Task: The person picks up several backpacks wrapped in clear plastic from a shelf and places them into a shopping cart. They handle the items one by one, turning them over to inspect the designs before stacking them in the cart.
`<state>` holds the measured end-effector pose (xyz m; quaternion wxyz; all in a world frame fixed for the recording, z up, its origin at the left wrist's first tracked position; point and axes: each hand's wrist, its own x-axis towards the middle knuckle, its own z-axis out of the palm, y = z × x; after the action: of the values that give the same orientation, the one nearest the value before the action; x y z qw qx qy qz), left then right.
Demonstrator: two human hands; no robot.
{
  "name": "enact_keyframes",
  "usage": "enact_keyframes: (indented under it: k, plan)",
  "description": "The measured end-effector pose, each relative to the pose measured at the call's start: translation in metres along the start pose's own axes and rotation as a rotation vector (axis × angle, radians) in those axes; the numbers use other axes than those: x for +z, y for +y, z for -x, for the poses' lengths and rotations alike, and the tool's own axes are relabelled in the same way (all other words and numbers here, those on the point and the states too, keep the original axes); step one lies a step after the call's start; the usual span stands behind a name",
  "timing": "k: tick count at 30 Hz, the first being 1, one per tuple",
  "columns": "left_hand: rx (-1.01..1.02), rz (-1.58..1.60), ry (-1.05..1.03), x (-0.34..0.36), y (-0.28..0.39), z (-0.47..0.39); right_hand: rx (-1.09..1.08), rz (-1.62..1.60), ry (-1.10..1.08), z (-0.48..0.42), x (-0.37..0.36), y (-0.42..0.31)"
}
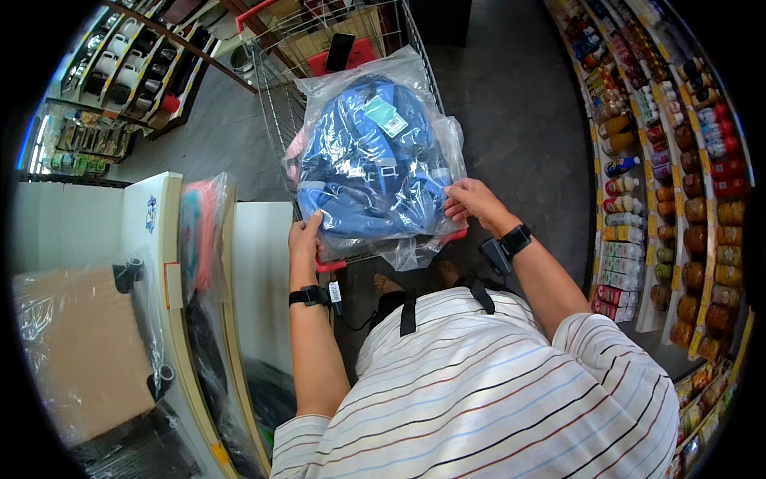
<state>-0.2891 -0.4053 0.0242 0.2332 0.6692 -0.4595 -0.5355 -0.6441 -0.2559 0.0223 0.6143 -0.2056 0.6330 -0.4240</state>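
A blue backpack (pixel 365 138) in a clear plastic bag (pixel 413 66) lies across the top of a wire shopping cart (pixel 272 114). A green and white tag (pixel 386 117) shows on its upper part through the plastic. My left hand (pixel 306 239) grips the bag's lower left side, thumb on top. At the lower right side, my right hand (pixel 470 203) pinches the plastic between thumb and fingers. The cart's red handle ends peek out below the bag, and most of the basket is hidden under it.
A black phone (pixel 340 52) rests on a red item (pixel 365 55) at the cart's far end. Shelves of jars and bottles (pixel 664 209) line the right. White shelving (pixel 173 239) with plastic-wrapped goods stands close on the left. Mugs (pixel 119 60) fill a rack at the upper left.
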Motion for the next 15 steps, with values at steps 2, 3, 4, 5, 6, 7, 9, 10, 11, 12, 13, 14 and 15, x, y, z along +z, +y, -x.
enact_keyframes:
  k: [2, 3, 4, 5, 6, 7, 9, 10, 11, 12, 13, 14, 15]
  plan:
    - [0.001, -0.023, -0.009, -0.003, 0.007, 0.006, 0.004, 0.032, -0.039, -0.002, 0.001, -0.008]
    - [-0.001, -0.008, -0.016, -0.003, 0.01, 0.009, 0.017, 0.028, -0.067, -0.003, 0.002, -0.008]
    - [-0.004, 0.007, -0.022, -0.003, 0.014, 0.013, 0.031, 0.024, -0.096, -0.005, 0.004, -0.008]
    - [-0.006, 0.022, -0.029, -0.003, 0.017, 0.016, 0.044, 0.02, -0.125, -0.007, 0.006, -0.008]
    - [0.003, 0.037, -0.037, -0.002, 0.02, 0.02, 0.034, 0.02, -0.131, -0.011, 0.005, -0.003]
    - [0.013, 0.052, -0.046, -0.001, 0.023, 0.024, 0.023, 0.019, -0.137, -0.016, 0.006, 0.001]
    - [0.009, 0.083, -0.05, -0.001, 0.027, 0.034, 0.018, 0.036, -0.13, -0.018, 0.007, 0.003]
    - [-0.004, 0.099, -0.045, -0.001, 0.028, 0.041, 0.025, 0.054, -0.117, -0.017, 0.007, 0.0]
    - [-0.017, 0.115, -0.041, -0.003, 0.029, 0.046, 0.03, 0.072, -0.103, -0.015, 0.008, -0.003]
    - [-0.013, 0.11, -0.038, -0.004, 0.025, 0.048, -0.028, 0.171, -0.058, -0.013, 0.005, -0.004]
    - [-0.01, 0.104, -0.036, -0.004, 0.022, 0.051, -0.088, 0.27, -0.013, -0.012, 0.001, -0.006]
    - [-0.006, 0.099, -0.034, -0.005, 0.018, 0.053, -0.148, 0.368, 0.032, -0.011, -0.004, -0.005]
    - [-0.02, 0.107, -0.024, -0.003, 0.013, 0.054, -0.205, 0.458, 0.104, -0.012, -0.011, -0.002]
